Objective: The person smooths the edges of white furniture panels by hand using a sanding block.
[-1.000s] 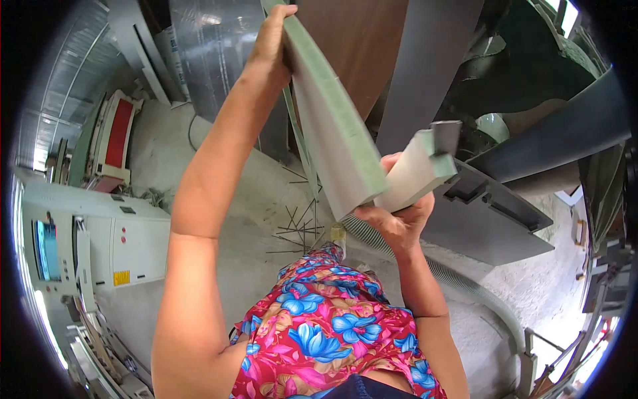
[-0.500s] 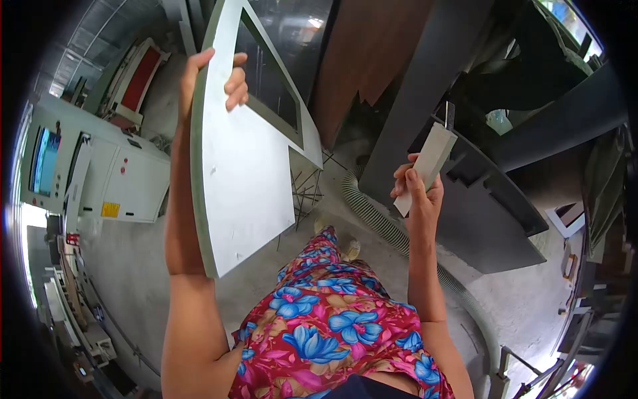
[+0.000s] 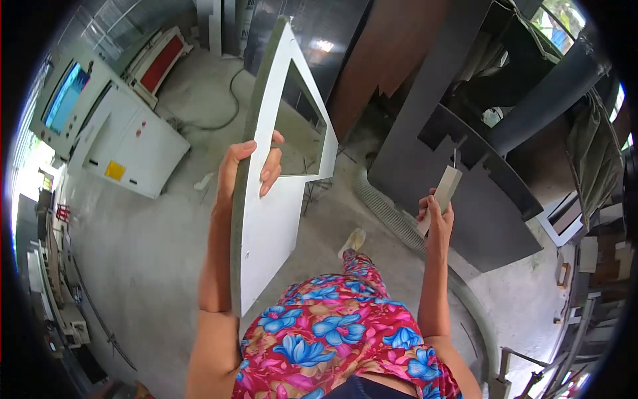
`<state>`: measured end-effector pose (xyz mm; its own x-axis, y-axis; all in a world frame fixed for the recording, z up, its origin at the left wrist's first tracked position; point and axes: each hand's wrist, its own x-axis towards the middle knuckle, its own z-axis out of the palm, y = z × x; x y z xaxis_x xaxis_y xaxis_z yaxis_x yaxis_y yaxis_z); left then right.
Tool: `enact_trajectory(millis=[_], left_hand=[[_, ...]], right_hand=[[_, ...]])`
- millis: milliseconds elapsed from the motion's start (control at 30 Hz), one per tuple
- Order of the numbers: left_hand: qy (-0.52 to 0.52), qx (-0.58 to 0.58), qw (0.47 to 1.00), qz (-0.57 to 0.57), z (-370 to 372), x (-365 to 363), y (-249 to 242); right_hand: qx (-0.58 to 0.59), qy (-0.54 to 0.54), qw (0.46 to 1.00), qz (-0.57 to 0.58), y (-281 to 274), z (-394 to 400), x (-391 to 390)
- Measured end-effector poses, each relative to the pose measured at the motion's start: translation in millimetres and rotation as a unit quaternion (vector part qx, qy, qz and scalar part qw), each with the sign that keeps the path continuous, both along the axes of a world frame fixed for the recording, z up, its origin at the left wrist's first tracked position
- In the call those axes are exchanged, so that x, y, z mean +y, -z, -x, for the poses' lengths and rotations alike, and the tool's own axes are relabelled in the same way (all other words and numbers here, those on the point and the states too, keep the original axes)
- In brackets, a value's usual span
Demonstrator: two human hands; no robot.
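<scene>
Gripping the white cut-out panel [image 3: 269, 199] at its left edge, the left hand [image 3: 249, 169] has its fingers curled over the front face, their tips just below the lower rim of the panel's rectangular opening. The panel stands nearly upright. Its long axis runs from its lower end, beside the left forearm and above the floral garment [image 3: 339, 339], up and away to a narrow top corner high in the head view. The greenish edge of the board faces left; the white face is turned toward the right.

The right hand [image 3: 435, 216] is closed around the lower end of a short pale offcut block [image 3: 442, 193]. The block points up and slightly right, and its free end stands in front of the dark grey panels [image 3: 458, 159] leaning behind it. Both hands are shut on their loads; neither is spread.

Key relation:
- The two held pieces are well apart and do not touch.
- The panel lies left of the body's midline and the block right of it.
- The long axes of the two pieces are roughly parallel, both rising away from the person.
- The left hand alone carries the panel, at about mid-length.

A corrugated hose [image 3: 392, 219] crosses the concrete floor [image 3: 153, 246] between the hands. A white machine cabinet [image 3: 133, 143] stands far left
</scene>
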<state>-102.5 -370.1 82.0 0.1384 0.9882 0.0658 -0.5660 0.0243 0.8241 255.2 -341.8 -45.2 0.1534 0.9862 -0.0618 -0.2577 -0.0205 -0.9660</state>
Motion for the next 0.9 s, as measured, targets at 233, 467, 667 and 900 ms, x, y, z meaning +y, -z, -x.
enact_trajectory(millis=[233,467,667,900], left_hand=[[0.001,-0.032,1.0,-0.001,7,-144,-21],[-0.022,0.013,0.999,0.031,-10,-299,-34],[-0.061,0.045,0.997,0.014,-67,-413,-20],[-0.109,0.069,0.991,0.025,-108,-529,8]], right_hand=[[-0.003,-0.032,0.998,0.054,22,18,-136],[-0.014,-0.084,0.996,0.04,30,6,-213],[-0.009,-0.124,0.991,0.038,37,-34,-311],[-0.051,-0.11,0.989,0.083,57,-117,-447]])
